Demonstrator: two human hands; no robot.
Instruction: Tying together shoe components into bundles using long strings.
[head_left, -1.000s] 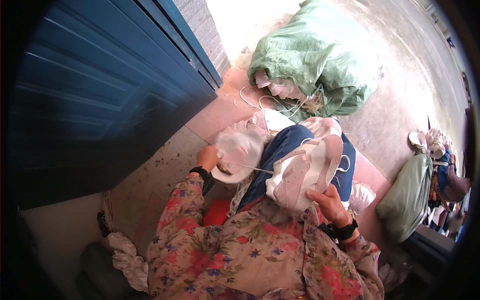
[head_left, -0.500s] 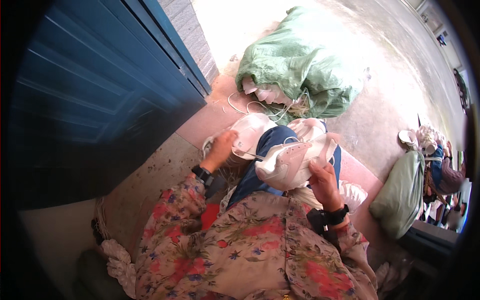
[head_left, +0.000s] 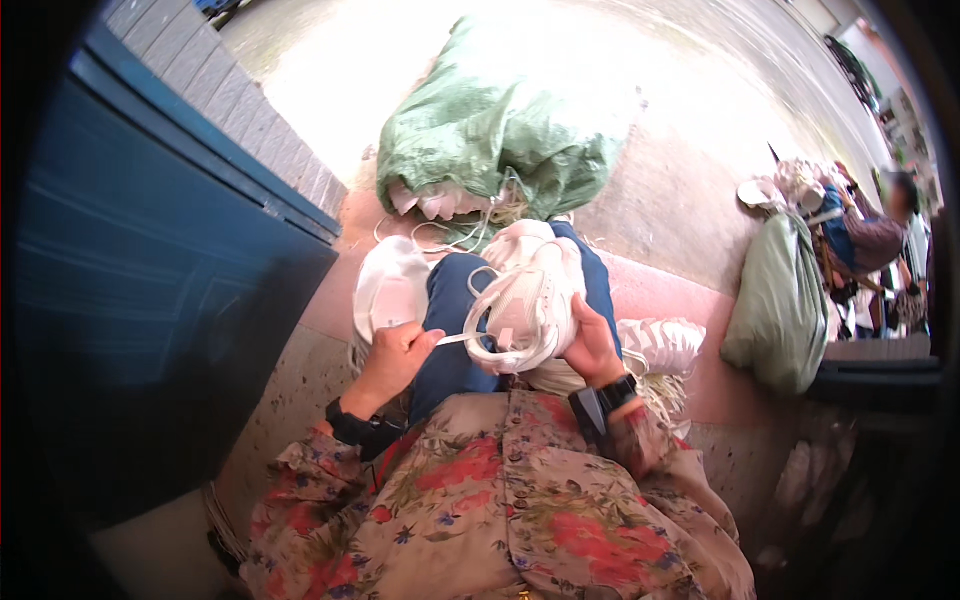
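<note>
A white and pale pink shoe upper (head_left: 545, 275) rests over my lap, its opening turned toward me and a loop of lace standing at its left side. My right hand (head_left: 594, 345) grips its right edge, thumb on the near side, the other fingers partly hidden. Closed in a fist, my left hand (head_left: 393, 362) holds a white shoelace (head_left: 456, 339) stretched taut from the shoe's opening. Beyond that fist another white shoe upper (head_left: 388, 292) with a pink inside lies by my left knee. A bundle of pale nested uppers (head_left: 662, 345) sits right of my right hand.
A large green woven sack (head_left: 500, 140) with pale pieces and loose cords at its mouth lies ahead. A blue door (head_left: 170, 300) stands close on the left. To the right is a full grey-green sack (head_left: 780, 310), with another person (head_left: 865, 230) seated behind it.
The shoe upper has turned so its opening faces me. My left hand has come lower and nearer my lap, with the lace drawn straight. The whole view has shifted.
</note>
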